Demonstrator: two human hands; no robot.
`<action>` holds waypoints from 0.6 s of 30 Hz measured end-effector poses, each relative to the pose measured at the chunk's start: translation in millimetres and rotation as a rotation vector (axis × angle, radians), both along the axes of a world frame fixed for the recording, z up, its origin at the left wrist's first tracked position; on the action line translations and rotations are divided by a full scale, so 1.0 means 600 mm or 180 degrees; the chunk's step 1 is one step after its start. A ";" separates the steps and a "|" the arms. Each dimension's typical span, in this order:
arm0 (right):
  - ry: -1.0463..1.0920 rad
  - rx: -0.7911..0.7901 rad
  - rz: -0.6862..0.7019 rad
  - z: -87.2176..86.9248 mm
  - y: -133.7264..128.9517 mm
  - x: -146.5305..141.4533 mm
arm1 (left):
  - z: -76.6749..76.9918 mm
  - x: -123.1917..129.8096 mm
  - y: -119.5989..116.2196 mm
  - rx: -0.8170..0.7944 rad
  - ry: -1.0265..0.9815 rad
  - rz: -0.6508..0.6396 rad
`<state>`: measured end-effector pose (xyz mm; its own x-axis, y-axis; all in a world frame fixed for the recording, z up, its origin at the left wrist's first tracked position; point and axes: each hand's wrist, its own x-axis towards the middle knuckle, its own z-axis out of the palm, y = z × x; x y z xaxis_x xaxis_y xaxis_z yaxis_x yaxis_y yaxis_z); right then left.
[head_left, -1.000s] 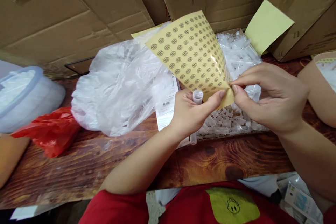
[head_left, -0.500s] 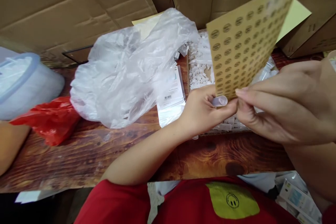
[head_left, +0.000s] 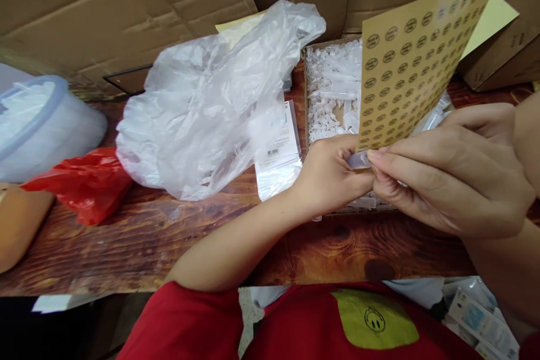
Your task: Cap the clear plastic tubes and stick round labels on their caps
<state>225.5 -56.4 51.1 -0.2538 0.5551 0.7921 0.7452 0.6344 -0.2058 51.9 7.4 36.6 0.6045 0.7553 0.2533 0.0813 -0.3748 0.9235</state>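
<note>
My left hand (head_left: 331,171) is closed around a small translucent plastic tube (head_left: 358,160), whose end sticks out between thumb and fingers. The same hand also holds a yellow sheet of round printed stickers (head_left: 415,64), which stands up tilted above it. My right hand (head_left: 451,180) is closed in a pinch, its fingertips touching the tube's protruding end; anything between them is too small to make out. Behind and below both hands lies a shallow cardboard tray (head_left: 307,98) of clear tubes and small white plastic pieces, partly hidden by the sheet and hands.
Left of the tray lie printed packets (head_left: 278,146) and a crumpled clear plastic bag (head_left: 202,118). Farther left are a red plastic bag (head_left: 86,185) and a pale blue tub (head_left: 54,129). Cardboard boxes (head_left: 189,0) line the back of the wooden table (head_left: 202,242).
My right fingertips have moved left from the sheet's lower edge onto the tube's end, which is now partly covered. The sticker sheet has shifted slightly right in view.
</note>
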 end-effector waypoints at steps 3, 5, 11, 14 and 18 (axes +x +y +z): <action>-0.0220 0.0228 0.0027 0.002 0.001 -0.003 | -0.001 0.000 0.000 0.0008 0.0032 0.0007; -0.0275 0.0209 0.0038 0.002 0.002 -0.003 | -0.004 -0.001 0.000 0.0001 0.0097 0.0049; -0.0377 0.0020 0.0031 -0.001 0.008 -0.008 | -0.011 -0.003 0.003 -0.0014 0.0081 0.0144; -0.0319 0.0035 0.0152 0.000 0.008 -0.017 | -0.011 -0.003 0.004 0.0034 0.0168 0.0101; -0.0164 0.0168 0.0418 -0.001 0.009 -0.007 | -0.005 -0.002 0.003 -0.0024 0.0083 -0.0052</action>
